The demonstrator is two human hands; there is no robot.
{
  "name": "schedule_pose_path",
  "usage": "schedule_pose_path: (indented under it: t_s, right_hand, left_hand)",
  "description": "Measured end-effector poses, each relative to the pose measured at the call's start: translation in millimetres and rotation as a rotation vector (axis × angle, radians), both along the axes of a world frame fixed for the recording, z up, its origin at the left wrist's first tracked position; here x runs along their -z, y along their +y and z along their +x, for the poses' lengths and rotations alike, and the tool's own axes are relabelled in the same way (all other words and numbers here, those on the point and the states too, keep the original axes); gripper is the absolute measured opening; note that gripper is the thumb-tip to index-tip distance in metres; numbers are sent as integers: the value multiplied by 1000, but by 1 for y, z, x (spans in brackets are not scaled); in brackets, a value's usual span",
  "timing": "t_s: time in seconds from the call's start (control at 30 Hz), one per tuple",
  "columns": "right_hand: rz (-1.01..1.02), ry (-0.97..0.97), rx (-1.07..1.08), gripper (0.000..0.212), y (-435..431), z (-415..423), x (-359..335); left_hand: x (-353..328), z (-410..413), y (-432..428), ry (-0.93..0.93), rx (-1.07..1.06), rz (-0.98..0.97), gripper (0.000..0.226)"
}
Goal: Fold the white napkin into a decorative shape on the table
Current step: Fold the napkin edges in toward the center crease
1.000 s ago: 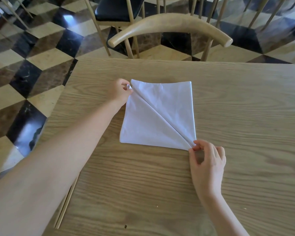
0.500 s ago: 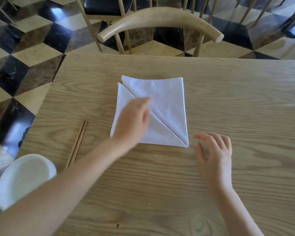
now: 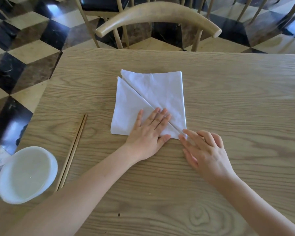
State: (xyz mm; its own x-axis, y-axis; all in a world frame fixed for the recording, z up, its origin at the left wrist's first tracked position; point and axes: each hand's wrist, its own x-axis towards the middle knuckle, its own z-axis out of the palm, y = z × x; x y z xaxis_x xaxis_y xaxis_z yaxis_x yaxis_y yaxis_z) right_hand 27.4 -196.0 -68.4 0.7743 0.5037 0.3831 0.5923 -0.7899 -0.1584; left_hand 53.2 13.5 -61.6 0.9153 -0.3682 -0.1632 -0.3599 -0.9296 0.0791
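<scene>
left hand (image 3: 148, 133) flat on napkin (image 3: 160, 92) | right hand (image 3: 204, 150) touching corner

Left hand (image 3: 149, 132) pressed flat on folded white cloth napkin (image 3: 153, 97), right hand's fingertips (image 3: 183, 137) touching, perhaps pinching, its nearest corner, diagonal fold running away from both hands.

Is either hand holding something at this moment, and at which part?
Nothing is gripped. The left hand presses flat on the white napkin near its diagonal fold; the right hand touches its near right corner with straight fingertips.
</scene>
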Motion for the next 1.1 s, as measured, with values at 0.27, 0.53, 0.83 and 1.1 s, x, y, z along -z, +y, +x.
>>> schedule_pose_path:
  t_s: [0.27, 0.53, 0.83, 1.1]
  right_hand:
    - [6, -1, -60, 29, -8, 15, -10]
    - [24, -63, -76, 14, 5, 33, -9]
    - [117, 196, 5, 32, 4, 37, -23]
    - [220, 82, -15, 21, 16, 61, -23]
  left_hand:
    - [-2, -2, 1, 39, -65, 90, 85]
    - [6, -13, -16, -457, -4, -320, 43]
    - [3, -7, -25, -590, -67, -413, 19]
    - [-8, -13, -16, -596, -52, -554, 11]
